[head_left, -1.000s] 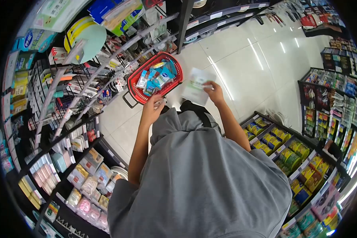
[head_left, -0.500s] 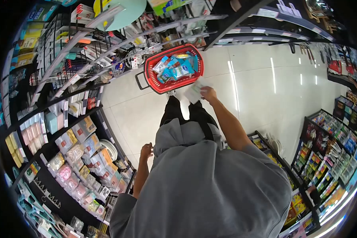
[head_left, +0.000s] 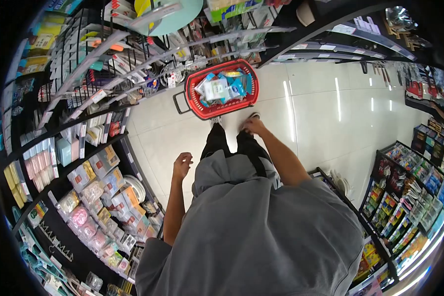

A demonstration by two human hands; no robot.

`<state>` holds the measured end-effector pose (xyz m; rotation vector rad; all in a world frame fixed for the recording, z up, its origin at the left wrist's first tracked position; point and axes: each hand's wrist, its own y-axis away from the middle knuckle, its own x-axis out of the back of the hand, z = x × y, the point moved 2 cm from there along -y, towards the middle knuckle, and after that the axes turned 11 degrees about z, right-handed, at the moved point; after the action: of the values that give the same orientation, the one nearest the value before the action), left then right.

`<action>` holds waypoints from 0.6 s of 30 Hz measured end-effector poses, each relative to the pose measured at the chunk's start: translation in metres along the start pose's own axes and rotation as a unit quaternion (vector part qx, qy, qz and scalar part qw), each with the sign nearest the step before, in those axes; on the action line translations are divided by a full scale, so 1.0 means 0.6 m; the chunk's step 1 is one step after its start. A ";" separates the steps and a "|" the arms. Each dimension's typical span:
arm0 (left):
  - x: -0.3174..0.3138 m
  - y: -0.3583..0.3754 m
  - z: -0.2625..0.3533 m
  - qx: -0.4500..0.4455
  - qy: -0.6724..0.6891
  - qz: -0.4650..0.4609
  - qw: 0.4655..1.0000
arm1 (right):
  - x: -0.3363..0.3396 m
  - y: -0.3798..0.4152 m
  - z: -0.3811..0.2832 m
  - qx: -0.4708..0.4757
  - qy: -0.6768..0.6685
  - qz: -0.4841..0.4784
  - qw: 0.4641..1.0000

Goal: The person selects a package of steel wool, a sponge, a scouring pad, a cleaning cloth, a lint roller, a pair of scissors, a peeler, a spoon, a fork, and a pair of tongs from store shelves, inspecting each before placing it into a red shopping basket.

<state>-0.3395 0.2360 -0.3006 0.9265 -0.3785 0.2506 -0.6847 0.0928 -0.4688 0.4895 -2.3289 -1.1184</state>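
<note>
A red shopping basket [head_left: 255, 93] stands on the floor just in front of my feet, its black handle folded out to the left. On top of the blue and white packets [head_left: 238, 88] inside it lies a pale, flat packet [head_left: 216, 90]. My right hand [head_left: 253, 126] hangs over my right shoe, below the basket's right corner, with nothing visible in its loosely bent fingers. To the left of my body, my left hand [head_left: 183, 165] hovers in the air with fingers apart and holds nothing.
Shelves with hanging packaged goods [head_left: 96, 209] run along the left side. More racks [head_left: 148, 59] curve around behind the basket. At the right stands a display of small colourful packs [head_left: 404, 192]. Pale tiled floor [head_left: 320, 118] stretches between the shelves.
The pale packet has left my right hand and now rests in the basket. My right hand has dropped slightly toward my body. My left hand has risen a little.
</note>
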 end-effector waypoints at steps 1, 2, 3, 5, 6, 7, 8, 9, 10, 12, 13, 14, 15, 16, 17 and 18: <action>-0.002 -0.011 0.007 -0.019 0.000 0.006 1.000 | 0.014 0.021 0.013 0.045 0.075 0.034 0.996; -0.008 -0.024 0.005 -0.034 0.004 0.003 0.999 | 0.028 0.046 0.027 0.089 0.150 0.070 0.982; -0.015 -0.042 0.003 -0.080 -0.017 -0.005 0.997 | 0.027 0.030 0.091 0.002 0.085 0.076 0.994; -0.023 -0.068 0.049 -0.155 -0.034 -0.014 0.987 | 0.058 0.061 0.138 -0.059 0.003 0.075 0.995; -0.030 -0.069 0.095 -0.180 -0.031 -0.016 0.983 | 0.068 0.076 0.158 -0.073 -0.014 0.088 0.993; -0.035 -0.064 0.153 -0.212 -0.027 -0.023 0.977 | 0.075 0.079 0.187 -0.123 -0.074 0.080 0.986; -0.041 -0.066 0.208 -0.254 -0.019 -0.028 0.967 | 0.094 0.126 0.165 -0.150 -0.167 0.096 0.970; -0.044 -0.063 0.273 -0.318 -0.011 -0.035 0.947 | 0.105 0.148 0.166 -0.177 -0.201 0.123 0.956; -0.044 -0.054 0.345 -0.378 -0.004 -0.042 0.925 | 0.115 0.168 0.157 -0.205 -0.245 0.152 0.935; -0.042 -0.017 0.494 -0.481 0.031 -0.007 0.876 | 0.120 0.187 0.164 -0.210 -0.286 0.177 0.918; -0.037 0.005 0.566 -0.543 0.040 0.029 0.839 | 0.118 0.189 0.171 -0.206 -0.294 0.191 0.914; -0.033 0.025 0.633 -0.599 0.049 0.064 0.797 | 0.113 0.198 0.167 -0.198 -0.302 0.197 0.912; -0.032 0.037 0.688 -0.613 0.072 0.070 0.784 | 0.108 0.210 0.161 -0.192 -0.326 0.204 0.903; -0.031 0.048 0.738 -0.626 0.095 0.075 0.770 | 0.100 0.218 0.158 -0.186 -0.350 0.211 0.894; -0.031 0.060 0.783 -0.617 0.108 0.073 0.776 | 0.087 0.222 0.160 -0.183 -0.373 0.212 0.885; -0.036 0.065 0.823 -0.607 0.122 0.069 0.782 | 0.072 0.225 0.162 -0.180 -0.395 0.215 0.875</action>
<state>-0.4767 -0.1447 -0.0138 -0.4237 -0.2810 0.1985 -0.7898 0.2108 -0.4007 -0.7347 -2.5528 -1.6629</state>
